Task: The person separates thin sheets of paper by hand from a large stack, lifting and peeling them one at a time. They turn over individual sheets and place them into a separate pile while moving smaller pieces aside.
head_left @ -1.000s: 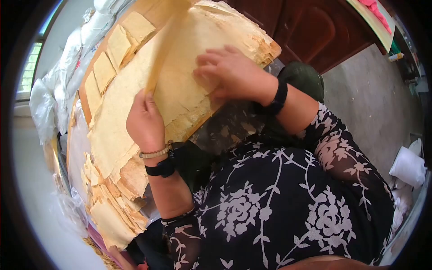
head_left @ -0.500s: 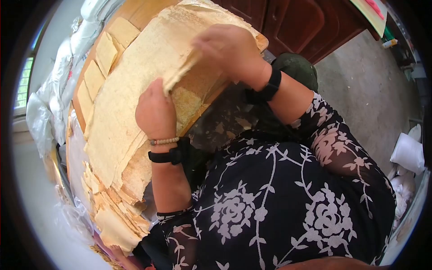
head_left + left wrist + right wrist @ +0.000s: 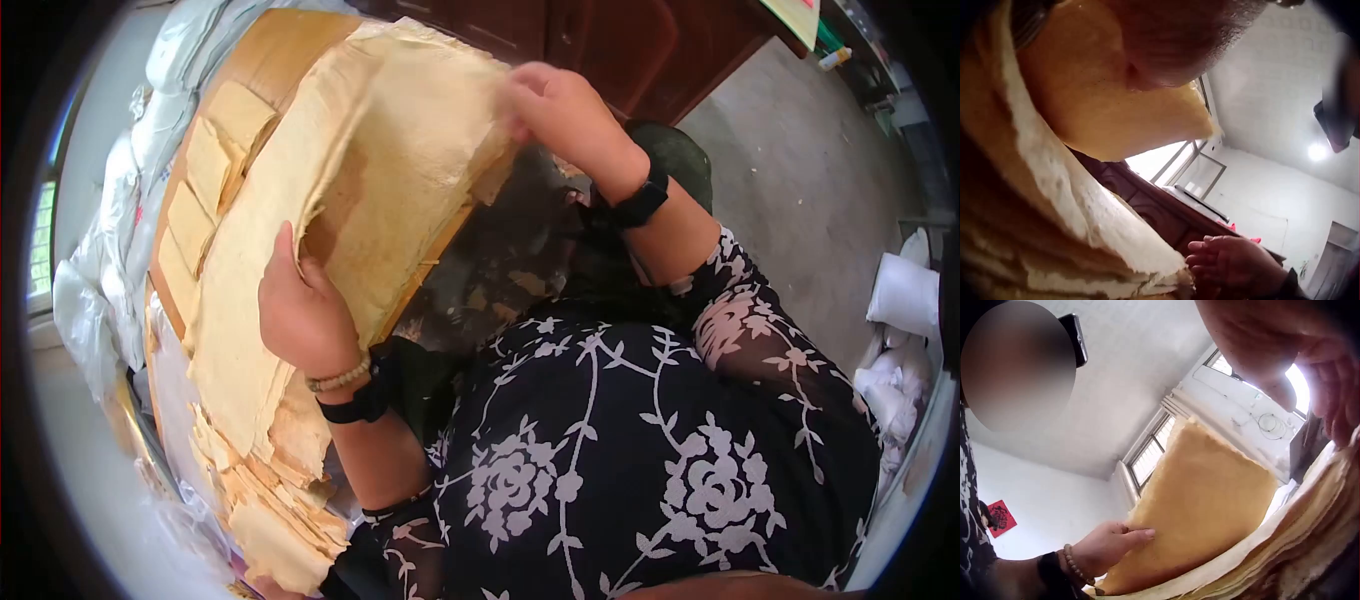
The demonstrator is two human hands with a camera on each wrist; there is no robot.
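A stack of large, thin, pale-yellow flatbread sheets (image 3: 410,150) with ragged edges lies on a wooden board. My left hand (image 3: 312,310) pinches the near edge of the top flatbread sheet (image 3: 1204,494) between thumb and fingers. That sheet stands raised in a long curve, and the layer under it shows. At the right edge of the stack is my right hand (image 3: 575,125), its fingers loosely bent and blurred. In the right wrist view, a gap shows between its thumb and fingers, with the fingertips right at the sheet edges.
Folded flatbread pieces (image 3: 210,165) line the far left of the wooden board (image 3: 300,35). Torn, layered flatbread (image 3: 285,530) sits at the near left. Plastic bags (image 3: 125,200) lie along the wall, and a dark red wooden cabinet (image 3: 600,50) stands behind.
My right hand has moved from the fold beside my left hand out to the stack's right edge. My left hand has shifted left and nearer, with the sheet's edge raised along it.
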